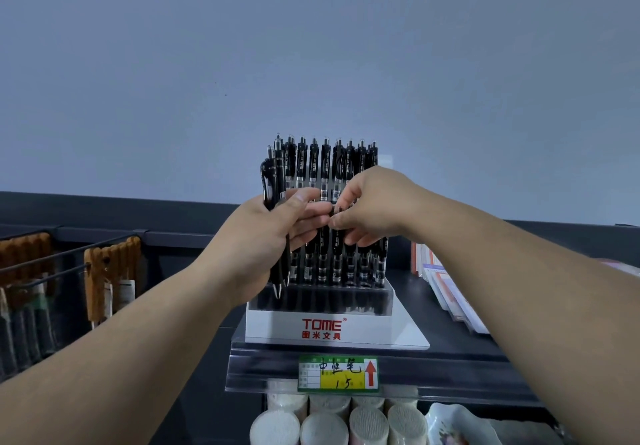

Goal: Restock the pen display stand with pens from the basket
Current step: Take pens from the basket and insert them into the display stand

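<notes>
Fingers [302, 197] of the left hand [273, 237] curl round a bunch of black pens [275, 178], held upright. Right hand [369, 207] fingers pinch one pen [334, 211] just in front of the pen stand [322, 327] on the shelf [467, 342].

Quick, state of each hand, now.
Left hand: closed, gripping a bundle of black pens upright.
Right hand: closed, fingertips pinching a single black pen in front of the display stand.

Packed pens [325, 164] crowd the stand [270, 323]; open air lies above.
</notes>
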